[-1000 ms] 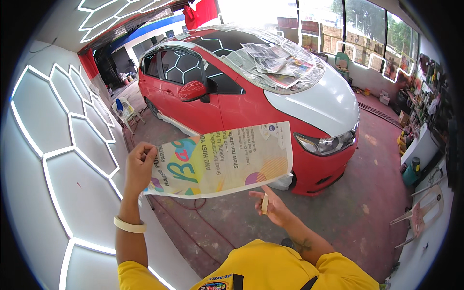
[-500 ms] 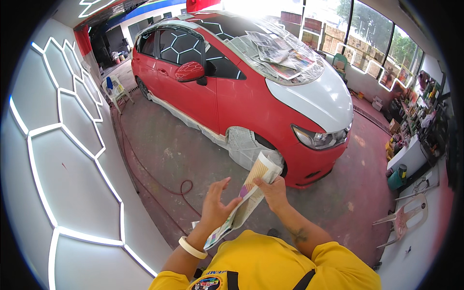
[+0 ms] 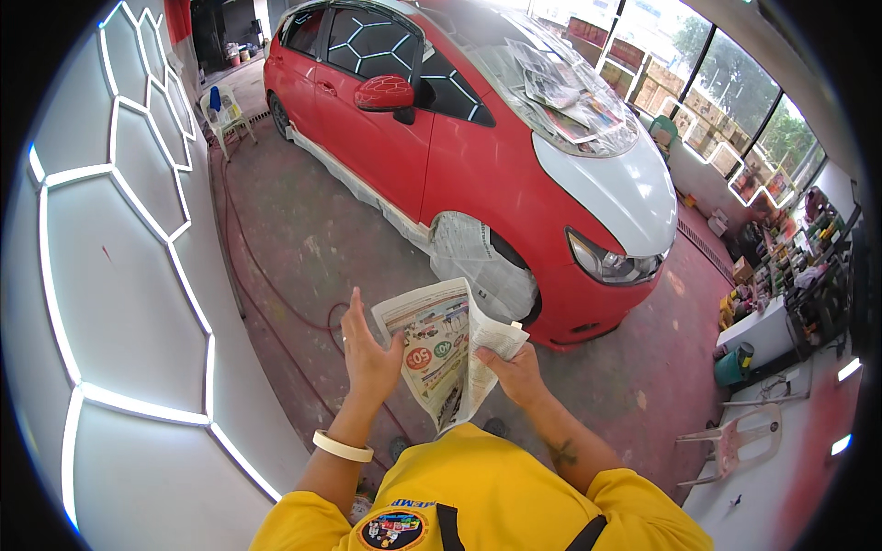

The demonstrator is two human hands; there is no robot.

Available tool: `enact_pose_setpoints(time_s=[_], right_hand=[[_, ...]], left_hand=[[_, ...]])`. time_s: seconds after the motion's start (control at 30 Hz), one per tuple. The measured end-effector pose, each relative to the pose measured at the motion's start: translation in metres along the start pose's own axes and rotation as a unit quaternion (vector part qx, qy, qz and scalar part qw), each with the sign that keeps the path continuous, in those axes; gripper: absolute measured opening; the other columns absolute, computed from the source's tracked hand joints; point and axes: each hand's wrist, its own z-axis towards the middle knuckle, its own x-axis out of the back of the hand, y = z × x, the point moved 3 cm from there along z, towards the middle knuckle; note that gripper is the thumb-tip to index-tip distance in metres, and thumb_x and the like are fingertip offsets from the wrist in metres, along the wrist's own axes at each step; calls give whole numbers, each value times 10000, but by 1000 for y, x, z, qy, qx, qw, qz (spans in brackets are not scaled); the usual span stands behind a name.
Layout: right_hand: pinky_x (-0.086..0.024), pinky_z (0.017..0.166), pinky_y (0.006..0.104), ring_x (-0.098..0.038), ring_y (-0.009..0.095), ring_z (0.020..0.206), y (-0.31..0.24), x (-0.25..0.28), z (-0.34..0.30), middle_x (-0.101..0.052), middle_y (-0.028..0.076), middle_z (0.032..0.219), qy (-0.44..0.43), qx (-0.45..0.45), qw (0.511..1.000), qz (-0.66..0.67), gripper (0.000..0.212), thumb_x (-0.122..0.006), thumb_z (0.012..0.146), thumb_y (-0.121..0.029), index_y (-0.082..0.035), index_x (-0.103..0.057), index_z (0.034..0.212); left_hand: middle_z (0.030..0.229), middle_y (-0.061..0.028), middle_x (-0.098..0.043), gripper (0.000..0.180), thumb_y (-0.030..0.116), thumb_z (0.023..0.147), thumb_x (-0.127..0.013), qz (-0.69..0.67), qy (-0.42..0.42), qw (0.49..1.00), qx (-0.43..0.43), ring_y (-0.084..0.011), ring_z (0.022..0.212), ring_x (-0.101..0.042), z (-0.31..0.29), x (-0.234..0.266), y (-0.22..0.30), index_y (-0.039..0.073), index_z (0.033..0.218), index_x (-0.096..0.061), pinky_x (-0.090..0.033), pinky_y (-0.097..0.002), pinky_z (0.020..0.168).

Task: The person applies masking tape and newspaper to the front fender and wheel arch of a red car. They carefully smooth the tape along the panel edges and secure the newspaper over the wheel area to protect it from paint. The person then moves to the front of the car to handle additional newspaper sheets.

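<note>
My right hand point(image 3: 512, 372) grips a folded newspaper sheet point(image 3: 432, 344) by its right side, thumb on top. The sheet is partly spread, with a crease down its right part. At its left edge my left hand point(image 3: 370, 360) is open, fingers stretched upward and thumb close to the paper; whether it touches I cannot tell. A cream ring like a masking tape roll point(image 3: 342, 447) sits round my left wrist. Beyond the sheet stands a red car point(image 3: 377, 170) with a white hood point(image 3: 611, 197). Paper point(image 3: 473, 266) covers its front wheel; plastic and newspapers point(image 3: 560, 87) lie over the windshield.
A red hose point(image 3: 241, 262) runs along the floor at left, beside a wall with hexagonal lights point(image 3: 142, 404). A plastic chair point(image 3: 223, 119) stands at the far left, another point(image 3: 735, 443) at right. Near that one are a green bin point(image 3: 732, 365) and crowded shelves point(image 3: 795, 262).
The newspaper has gone from a narrow folded strip to a wider, partly spread sheet. My left hand has moved left, its fingers now pointing up. The right hand still holds the paper.
</note>
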Motion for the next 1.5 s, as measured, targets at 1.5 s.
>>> enact_pose_setpoints(time_s=[1.5], right_hand=[[-477,827,323,-577,134,902,-215,-9,47,-663,55,940,-46,186,899,-394,215,-670,1055,-218,-3,-657,1068]], left_hand=[[902,-150,-740,255,176,959,-769,30,-351,918,-182,-177,722,-659,97,16,139,-16,1112,-700,-542,-343,723]])
